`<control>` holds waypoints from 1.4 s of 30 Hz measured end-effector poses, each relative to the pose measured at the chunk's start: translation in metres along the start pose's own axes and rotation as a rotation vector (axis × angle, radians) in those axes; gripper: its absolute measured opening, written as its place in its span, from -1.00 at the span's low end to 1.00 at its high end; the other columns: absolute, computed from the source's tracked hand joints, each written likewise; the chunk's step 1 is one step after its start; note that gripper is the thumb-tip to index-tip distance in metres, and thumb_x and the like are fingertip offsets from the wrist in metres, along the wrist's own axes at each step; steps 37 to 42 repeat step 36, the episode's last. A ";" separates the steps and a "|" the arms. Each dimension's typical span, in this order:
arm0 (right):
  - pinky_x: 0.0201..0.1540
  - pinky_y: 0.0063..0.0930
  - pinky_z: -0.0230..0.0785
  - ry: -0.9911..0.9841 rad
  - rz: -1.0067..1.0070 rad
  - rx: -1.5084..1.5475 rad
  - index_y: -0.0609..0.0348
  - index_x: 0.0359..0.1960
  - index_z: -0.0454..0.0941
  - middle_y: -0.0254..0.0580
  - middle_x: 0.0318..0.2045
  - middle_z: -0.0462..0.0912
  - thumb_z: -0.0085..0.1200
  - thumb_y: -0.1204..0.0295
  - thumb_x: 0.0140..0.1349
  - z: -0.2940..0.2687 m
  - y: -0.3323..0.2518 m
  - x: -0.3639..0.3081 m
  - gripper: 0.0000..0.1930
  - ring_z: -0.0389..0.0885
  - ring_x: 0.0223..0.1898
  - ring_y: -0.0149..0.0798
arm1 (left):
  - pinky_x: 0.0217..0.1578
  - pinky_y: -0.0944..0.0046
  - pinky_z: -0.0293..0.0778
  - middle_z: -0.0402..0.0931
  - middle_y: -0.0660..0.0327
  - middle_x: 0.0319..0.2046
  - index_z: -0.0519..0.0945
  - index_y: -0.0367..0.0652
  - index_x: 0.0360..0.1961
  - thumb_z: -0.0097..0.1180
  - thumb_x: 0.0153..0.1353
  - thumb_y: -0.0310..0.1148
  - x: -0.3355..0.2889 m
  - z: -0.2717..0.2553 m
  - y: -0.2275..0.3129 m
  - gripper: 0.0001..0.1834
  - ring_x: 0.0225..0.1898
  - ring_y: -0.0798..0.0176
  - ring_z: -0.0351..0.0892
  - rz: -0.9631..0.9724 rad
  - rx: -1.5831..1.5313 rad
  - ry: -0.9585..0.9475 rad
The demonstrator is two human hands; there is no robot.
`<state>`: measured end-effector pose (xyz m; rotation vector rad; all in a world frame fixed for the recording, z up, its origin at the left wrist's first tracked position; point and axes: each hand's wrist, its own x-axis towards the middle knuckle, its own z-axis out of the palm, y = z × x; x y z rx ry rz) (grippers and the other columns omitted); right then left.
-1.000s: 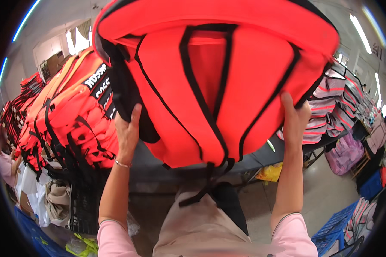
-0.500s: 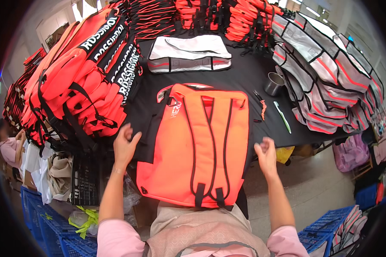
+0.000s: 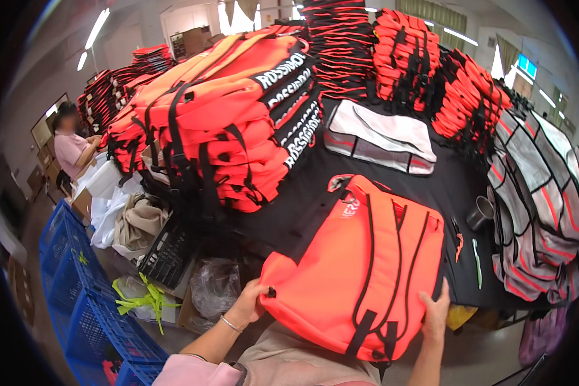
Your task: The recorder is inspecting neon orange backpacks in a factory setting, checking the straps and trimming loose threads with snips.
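A bright orange-red backpack [image 3: 328, 283] lies with its shoulder straps facing up, partly on the black-covered table [image 3: 289, 222] and partly over its near edge, against my lap. At its lower left corner, beside a small black tab, my left hand [image 3: 253, 303] is closed on the fabric, with some fingers hidden beneath. On the opposite side, my right hand [image 3: 436, 305] grips the bag's right edge, thumb on top and fingers along the side. Right of the backpack lie small snips with an orange handle [image 3: 459, 248] and a green-and-white toothbrush [image 3: 477, 262].
A tall stack of red backpacks [image 3: 238, 154] stands at the left, grey-white bags [image 3: 534, 212] at the right. Farther back are a folded white bag [image 3: 383, 138] and a metal cup [image 3: 480, 212]. Blue crates [image 3: 87, 309] border the lower left; another person [image 3: 74, 145] is beyond.
Both hands were apart from the backpack and now hold its two sides. The view has turned left, so the scene sits farther right and tilted.
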<state>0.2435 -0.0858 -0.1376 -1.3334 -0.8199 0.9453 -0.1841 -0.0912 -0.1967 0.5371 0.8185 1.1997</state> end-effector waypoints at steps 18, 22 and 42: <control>-0.03 -0.52 0.39 -0.183 -0.741 0.139 0.40 0.10 0.47 -0.13 -0.15 0.56 0.22 0.37 0.14 0.056 -0.304 0.254 -0.49 0.54 -0.17 -0.35 | -0.20 0.21 0.61 0.61 0.26 -0.29 0.56 -0.21 -0.19 0.01 0.35 -0.21 0.065 0.185 0.430 -0.73 -0.24 0.30 0.63 0.731 -0.014 -0.808; -0.13 -0.56 0.43 -0.271 -0.808 0.347 0.35 0.05 0.53 -0.20 -0.24 0.59 0.22 0.33 0.17 0.311 -0.367 0.173 -0.55 0.55 -0.27 -0.39 | 0.08 0.23 0.57 0.57 0.14 0.07 0.47 -0.21 0.16 0.00 0.39 0.08 0.027 0.141 0.494 -0.41 0.09 0.23 0.57 1.225 0.185 -0.617; -0.33 0.01 0.65 -0.786 -0.372 0.120 0.18 0.22 0.05 0.10 0.17 0.32 0.26 0.07 0.20 0.508 -0.248 0.235 -0.23 0.58 0.04 -0.02 | 0.31 0.02 0.19 0.52 -0.24 0.07 0.54 -0.11 0.19 -0.34 0.39 0.32 0.147 -0.054 0.496 -0.22 0.28 -0.28 0.33 1.225 0.959 1.105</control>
